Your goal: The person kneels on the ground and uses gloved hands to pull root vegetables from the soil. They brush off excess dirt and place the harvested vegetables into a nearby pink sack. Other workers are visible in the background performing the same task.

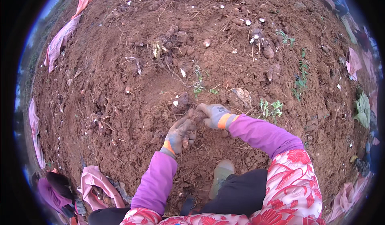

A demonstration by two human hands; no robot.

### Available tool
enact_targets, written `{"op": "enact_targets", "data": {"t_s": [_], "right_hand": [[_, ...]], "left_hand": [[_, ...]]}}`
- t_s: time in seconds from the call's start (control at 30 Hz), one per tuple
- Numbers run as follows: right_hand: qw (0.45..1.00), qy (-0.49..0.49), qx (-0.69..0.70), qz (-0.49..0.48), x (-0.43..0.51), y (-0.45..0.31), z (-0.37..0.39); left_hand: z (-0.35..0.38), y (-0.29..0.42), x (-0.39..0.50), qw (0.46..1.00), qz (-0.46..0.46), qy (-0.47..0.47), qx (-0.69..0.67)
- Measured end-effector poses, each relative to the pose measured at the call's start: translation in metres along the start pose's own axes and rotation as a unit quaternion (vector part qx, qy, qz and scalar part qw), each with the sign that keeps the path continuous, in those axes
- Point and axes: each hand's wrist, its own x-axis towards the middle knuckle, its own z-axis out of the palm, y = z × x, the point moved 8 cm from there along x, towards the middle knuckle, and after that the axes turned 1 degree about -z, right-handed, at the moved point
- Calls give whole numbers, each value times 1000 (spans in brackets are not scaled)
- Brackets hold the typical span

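My right hand, in a grey work glove with an orange cuff band, grips a soil-covered tuber that looks like a taro corm. Close below and to its left, my left hand wears a matching muddy glove. Its fingers curl around a smaller tuber, which partly shows beneath them. The left fingertips reach up to the right hand's tuber; whether they touch it I cannot tell. Just beyond both hands, a dark clod-like corm with a white cut face lies on the loose reddish-brown soil.
Tuber clusters and loose tubers lie scattered around. An open pink sack holding tubers stands at lower left. Green weeds grow right of my hands. My shoe is just below. Another person is at far lower left.
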Motion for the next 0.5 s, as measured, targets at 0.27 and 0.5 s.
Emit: {"op": "enact_targets", "data": {"t_s": [0.27,0.5], "right_hand": [[972,183,58,136,-64,63,-42],[843,375,166,347,-72,196,-158]], "left_hand": [[61,14,-6,991,101,-47,72],[43,5,-7,996,48,-47,57]]}}
